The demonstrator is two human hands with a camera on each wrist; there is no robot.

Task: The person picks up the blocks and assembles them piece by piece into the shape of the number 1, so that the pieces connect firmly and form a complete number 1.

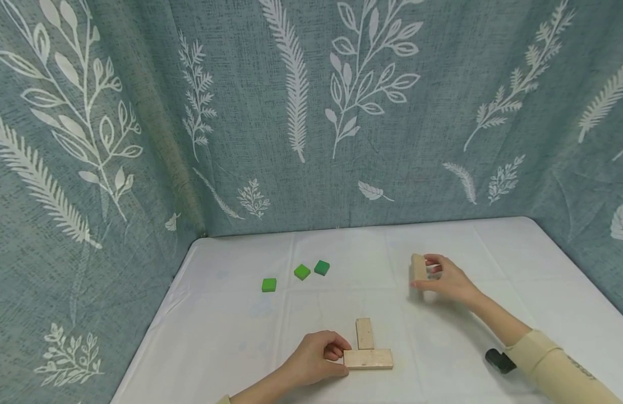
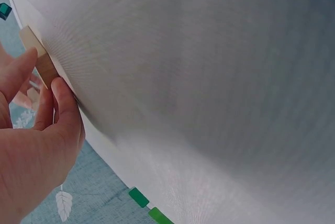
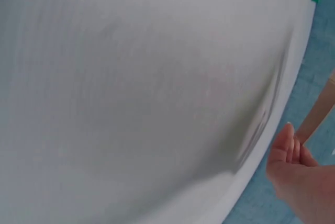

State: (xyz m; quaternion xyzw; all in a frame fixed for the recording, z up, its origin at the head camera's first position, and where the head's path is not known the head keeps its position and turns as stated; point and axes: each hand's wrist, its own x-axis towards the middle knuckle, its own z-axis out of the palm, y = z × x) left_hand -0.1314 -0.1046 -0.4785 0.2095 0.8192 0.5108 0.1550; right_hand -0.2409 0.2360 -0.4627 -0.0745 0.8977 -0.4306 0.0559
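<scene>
The left hand (image 1: 318,359) pinches the left end of the crosswise wooden block (image 1: 368,359); a sideways tug there could skew it from the lengthwise wooden block (image 1: 364,334), which lies end-on at its far edge. Beyond the crosswise block to the right, the right hand (image 1: 450,280) grips a third wooden block (image 1: 419,267) between thumb and fingers, seemingly raised off the tabletop (image 1: 230,331); a loose pinch might let it twist or drop. The wooden pieces are pale, straight-edged bars. Beyond and left of the crosswise block, three small green blocks (image 1: 302,272) show squarish tops on creased white cloth.
</scene>
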